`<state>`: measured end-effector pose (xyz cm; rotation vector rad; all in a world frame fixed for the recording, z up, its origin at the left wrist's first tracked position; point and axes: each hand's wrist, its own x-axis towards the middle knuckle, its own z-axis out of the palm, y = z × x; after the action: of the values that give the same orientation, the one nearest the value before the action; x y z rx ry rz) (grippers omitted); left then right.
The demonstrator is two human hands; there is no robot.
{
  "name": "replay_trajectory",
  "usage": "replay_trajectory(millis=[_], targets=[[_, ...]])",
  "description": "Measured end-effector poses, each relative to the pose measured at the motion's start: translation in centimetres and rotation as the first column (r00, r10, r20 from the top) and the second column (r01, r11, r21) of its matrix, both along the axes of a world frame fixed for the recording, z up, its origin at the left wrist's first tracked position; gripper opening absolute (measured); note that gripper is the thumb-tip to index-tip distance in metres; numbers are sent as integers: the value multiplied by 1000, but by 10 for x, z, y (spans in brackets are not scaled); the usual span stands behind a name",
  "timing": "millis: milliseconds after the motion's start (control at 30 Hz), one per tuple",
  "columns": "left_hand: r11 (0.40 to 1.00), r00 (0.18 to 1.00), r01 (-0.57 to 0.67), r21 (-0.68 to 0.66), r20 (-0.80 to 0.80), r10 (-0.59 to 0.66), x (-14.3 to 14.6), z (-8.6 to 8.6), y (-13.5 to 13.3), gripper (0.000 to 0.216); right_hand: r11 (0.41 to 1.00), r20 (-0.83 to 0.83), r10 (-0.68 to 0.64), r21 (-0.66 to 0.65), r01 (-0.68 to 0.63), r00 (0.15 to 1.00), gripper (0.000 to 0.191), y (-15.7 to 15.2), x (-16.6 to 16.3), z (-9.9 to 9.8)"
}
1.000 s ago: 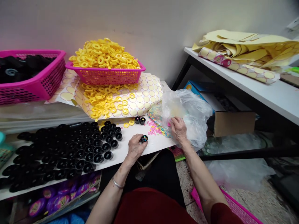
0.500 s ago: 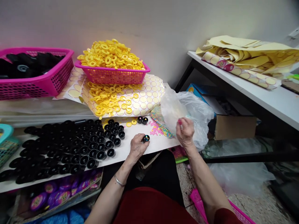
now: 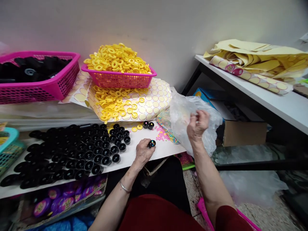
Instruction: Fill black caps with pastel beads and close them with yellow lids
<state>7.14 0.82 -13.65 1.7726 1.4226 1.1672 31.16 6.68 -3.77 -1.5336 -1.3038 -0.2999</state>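
My left hand point(image 3: 144, 150) is closed around a small black cup point(image 3: 151, 143), which stands upright with a few colourful beads inside. Over a crumpled clear plastic bag point(image 3: 180, 112), my right hand point(image 3: 198, 125) has its fingers bent and appears to grip the film; the fingertips are partly hidden. Small pastel beads point(image 3: 166, 126) show at the bag's left side, with loose pink ones spilled on the white table point(image 3: 134, 150). Two more black cups point(image 3: 148, 125) with a bead in each sit behind my left hand. Many black cups point(image 3: 97, 158) stand massed to the left.
Yellow rings point(image 3: 117, 61) are heaped in a pink basket point(image 3: 120, 78) and spill onto sticker sheets point(image 3: 154, 96). Another pink basket point(image 3: 55, 85) holds black parts. A cardboard box point(image 3: 243, 133) stands under the right-hand shelf point(image 3: 240, 77). Purple round packs point(image 3: 56, 203) lie below the table.
My right hand has moved right and slightly up, and the bag's raised film has shifted right with it. My left hand keeps the black cup in about the same place.
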Motion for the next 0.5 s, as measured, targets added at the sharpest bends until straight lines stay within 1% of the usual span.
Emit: replay_trajectory(millis=[33,67,100,133,167,200,233,267,333,400,500], targets=[[1000,1000,-2,0,2,2,0,0,0,17,983,89,173,-79,-166,981,23,-3,-21,3],[1000,1000,-6,2,4,6,0,-1,0,18,913,171,388,-208,-352,906,24,-4,-44,5],[1000,1000,-9,5,3,9,-1,-1,0,20,776,209,601,-382,-501,771,25,-4,-66,6],[1000,1000,-12,7,2,12,-1,-1,0,22,636,214,737,-540,-551,641,27,-2,-87,6],[1000,1000,-12,5,2,12,-1,-1,-1,24,533,226,807,-677,-508,545,30,2,-106,5],[1000,1000,-10,-1,3,10,-2,-1,-1,26,472,255,836,-786,-399,486,31,6,-123,3],[1000,1000,-5,-9,7,5,-2,-1,-1,29,445,278,842,-842,-305,462,32,10,-137,1],[1000,1000,0,-17,14,1,-2,-1,-1,31,433,298,845,-869,-240,444,33,15,-149,-2],[1000,1000,3,-25,26,-2,-3,-1,0,35,431,334,842,-889,-156,423,33,23,-166,-8],[1000,1000,-6,-24,23,6,-3,-1,0,35,427,347,847,-895,-128,403,31,29,-176,-14],[1000,1000,-10,-25,11,10,-4,0,1,30,416,335,858,-898,-144,389,29,33,-183,-20]])
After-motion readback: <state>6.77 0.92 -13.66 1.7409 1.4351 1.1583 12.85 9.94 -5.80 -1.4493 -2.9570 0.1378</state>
